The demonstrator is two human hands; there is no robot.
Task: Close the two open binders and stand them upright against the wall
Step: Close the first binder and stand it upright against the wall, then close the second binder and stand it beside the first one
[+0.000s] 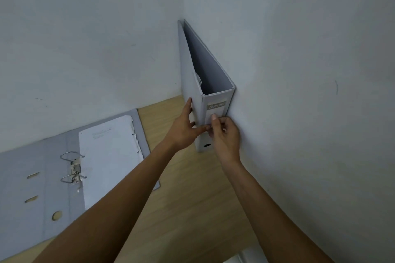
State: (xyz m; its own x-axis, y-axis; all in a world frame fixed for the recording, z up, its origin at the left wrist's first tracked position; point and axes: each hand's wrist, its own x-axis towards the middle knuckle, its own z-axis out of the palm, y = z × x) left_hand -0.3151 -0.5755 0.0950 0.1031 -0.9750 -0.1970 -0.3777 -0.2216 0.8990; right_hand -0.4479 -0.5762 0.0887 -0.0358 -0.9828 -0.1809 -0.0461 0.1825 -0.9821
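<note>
A closed grey binder [189, 74] stands upright in the corner, its right cover flat against the right wall [310, 70] and its labelled spine facing me. My left hand [183, 130] presses its left cover with fingers spread. My right hand [224, 136] holds the spine near the label, fingertips curled on it. A second grey binder [38, 188] lies open and flat on the wooden desk [192, 198] at the left, its metal rings [71, 168] up and a stack of white punched paper [111, 156] on its right half.
The back wall [85, 38] meets the right wall just behind the standing binder. The open binder's far edge touches the back wall. Bare wooden desk lies between the two binders. A pale object [248, 257] shows at the bottom edge.
</note>
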